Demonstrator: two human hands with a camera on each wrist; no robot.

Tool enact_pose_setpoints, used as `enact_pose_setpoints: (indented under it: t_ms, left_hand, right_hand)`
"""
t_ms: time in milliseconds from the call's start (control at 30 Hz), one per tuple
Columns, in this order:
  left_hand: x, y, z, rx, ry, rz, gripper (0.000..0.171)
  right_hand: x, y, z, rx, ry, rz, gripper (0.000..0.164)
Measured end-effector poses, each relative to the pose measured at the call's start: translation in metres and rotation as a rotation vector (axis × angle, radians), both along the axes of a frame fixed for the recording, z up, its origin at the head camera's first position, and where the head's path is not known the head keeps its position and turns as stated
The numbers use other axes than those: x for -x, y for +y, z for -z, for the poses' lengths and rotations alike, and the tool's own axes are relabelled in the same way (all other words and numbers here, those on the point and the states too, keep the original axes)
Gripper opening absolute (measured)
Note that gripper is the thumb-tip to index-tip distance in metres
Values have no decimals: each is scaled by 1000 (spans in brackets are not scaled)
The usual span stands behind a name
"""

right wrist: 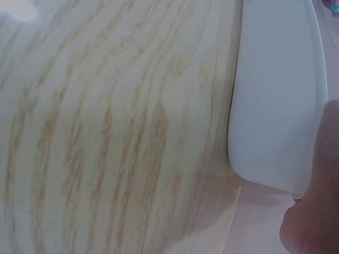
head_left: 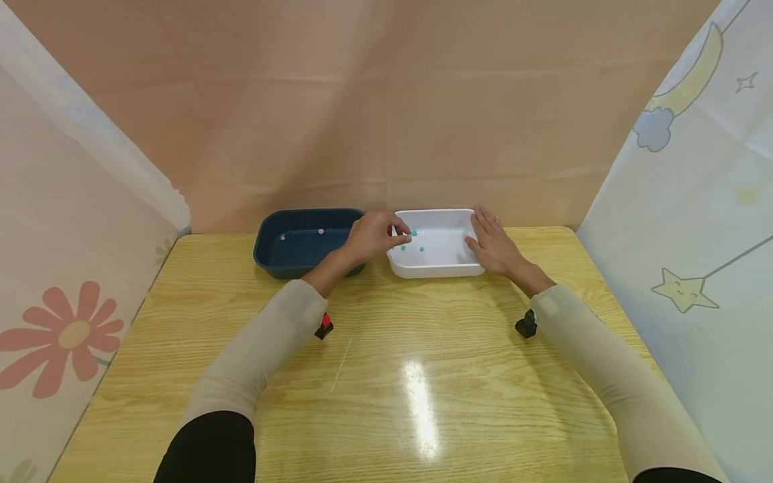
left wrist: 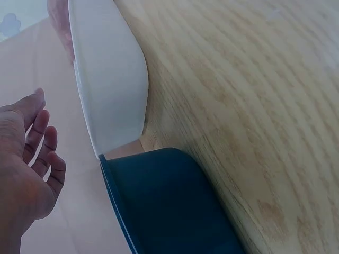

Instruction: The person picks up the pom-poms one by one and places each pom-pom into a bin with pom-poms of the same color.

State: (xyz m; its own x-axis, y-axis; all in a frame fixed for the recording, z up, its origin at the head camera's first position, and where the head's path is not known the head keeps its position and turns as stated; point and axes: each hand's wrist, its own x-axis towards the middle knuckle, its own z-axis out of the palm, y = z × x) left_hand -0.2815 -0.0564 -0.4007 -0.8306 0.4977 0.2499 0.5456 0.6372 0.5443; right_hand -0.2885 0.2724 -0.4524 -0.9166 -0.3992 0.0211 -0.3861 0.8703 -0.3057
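Observation:
My left hand (head_left: 376,236) is over the left end of the white tray (head_left: 437,271), pinching a small teal bead (head_left: 414,233) at its fingertips. The bead (right wrist: 335,9) also appears by those fingertips in the right wrist view's top corner. Below lie other teal beads (head_left: 422,249) on the tray's floor. My right hand (head_left: 496,245) rests on the tray's right end, fingers stretched over the rim. Left of it stands a dark blue tray (head_left: 290,271) holding pink beads (head_left: 321,231). In the left wrist view, the left hand (left wrist: 29,159) hides what it pinches.
Both trays stand side by side at the far edge of the wooden table (head_left: 386,376), before a tan cloth backdrop (head_left: 386,100). Patterned sheets (head_left: 712,201) close in the sides. Small black wrist devices (head_left: 527,325) hang under each forearm.

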Motion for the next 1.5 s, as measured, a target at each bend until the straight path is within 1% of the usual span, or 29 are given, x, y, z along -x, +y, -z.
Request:
enact_pose_setpoints:
  t_ms: [400, 567, 667, 767, 900, 1100, 1300, 1500]
  left_hand:
    - [22, 4, 5, 2, -40, -72, 18]
    - [29, 6, 8, 30, -65, -108, 22]
    - [32, 6, 10, 48, -65, -128, 22]
    - [35, 6, 12, 66, -50, -139, 20]
    - [40, 8, 15, 115, -36, -158, 19]
    - [43, 10, 17, 179, -42, -198, 19]
    - [44, 13, 20, 184, -57, -229, 17]
    - [42, 16, 22, 185, -51, -245, 18]
  right_hand:
    - [0, -2, 1, 6, 0, 0, 70]
    - [-1, -3, 0, 10, 1, 2, 70]
    - [0, -3, -1, 2, -1, 2, 69]
    - [1, -1, -1, -5, 0, 3, 69]
    - [2, -1, 0, -3, 2, 4, 69]
    - [2, -1, 1, -6, 4, -1, 69]
    - [1, -1, 1, 4, 10, 1, 69]
    - [0, -1, 1, 11, 3, -1, 69]
